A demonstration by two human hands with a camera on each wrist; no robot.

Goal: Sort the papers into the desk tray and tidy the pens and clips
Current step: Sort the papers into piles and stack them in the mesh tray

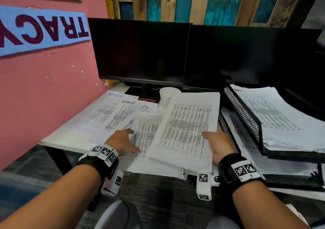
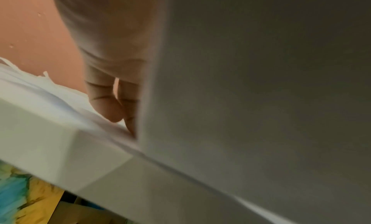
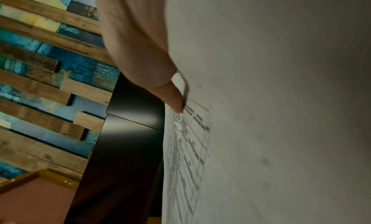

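My right hand (image 1: 218, 144) grips a thick stack of printed papers (image 1: 186, 126) by its right edge, thumb on top, and holds it tilted above the desk. In the right wrist view the thumb (image 3: 172, 97) presses on the printed sheet (image 3: 261, 100). My left hand (image 1: 123, 141) rests with straight, spread fingers on the loose papers (image 1: 144, 133) on the desk; its fingers (image 2: 106, 103) touch paper near the desk edge (image 2: 60, 148). A black mesh desk tray (image 1: 246, 116) stands to the right, its two tiers holding papers (image 1: 281, 116). I see no pens or clips.
Sheets marked ADMIN (image 1: 112, 112) and IT overlap on the white desk's left half. A white paper cup (image 1: 168, 97) stands behind the held stack. Two dark monitors (image 1: 140, 53) fill the back. A pink wall (image 1: 44, 97) closes the left side.
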